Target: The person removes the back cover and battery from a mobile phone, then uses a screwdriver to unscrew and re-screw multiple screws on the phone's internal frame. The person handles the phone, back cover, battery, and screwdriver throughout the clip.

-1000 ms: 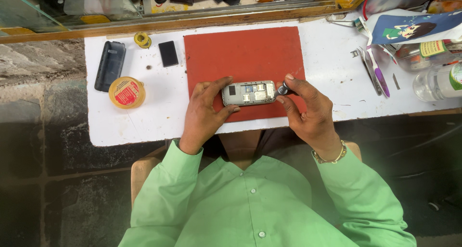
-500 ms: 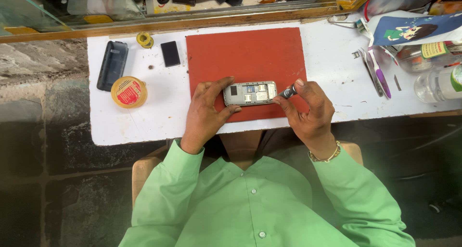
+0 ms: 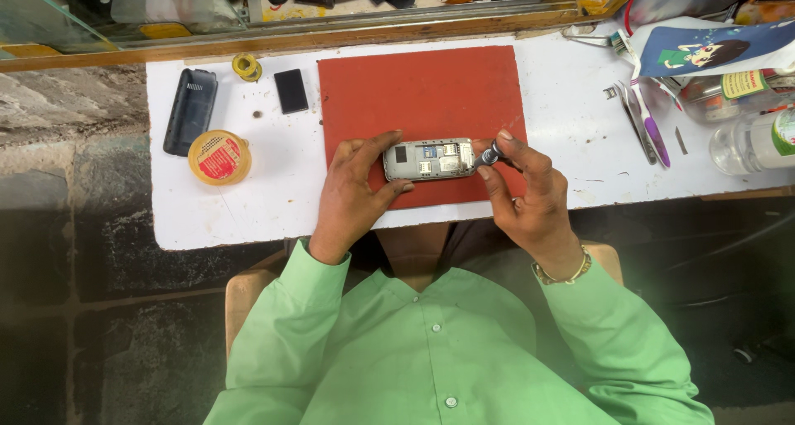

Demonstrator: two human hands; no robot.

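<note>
Head view: the opened phone (image 3: 429, 159) is lying long axis nine-to-three, the left hand (image 3: 356, 195) gripping its nine o'clock end. The right hand (image 3: 530, 200) is pinching a screwdriver (image 3: 489, 155) at the three o'clock end.

A silver-grey phone (image 3: 429, 159) lies over a plain red mat (image 3: 422, 89) on the white surface (image 3: 273, 201). The round tin (image 3: 219, 156) is yellow with a red top; the shirt (image 3: 439, 350) is light green.

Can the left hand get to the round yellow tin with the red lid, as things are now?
Probably yes, once it lets go: the left hand grips the opened grey phone, while the round yellow tin with the red lid sits on bare white tabletop beside it.
</note>
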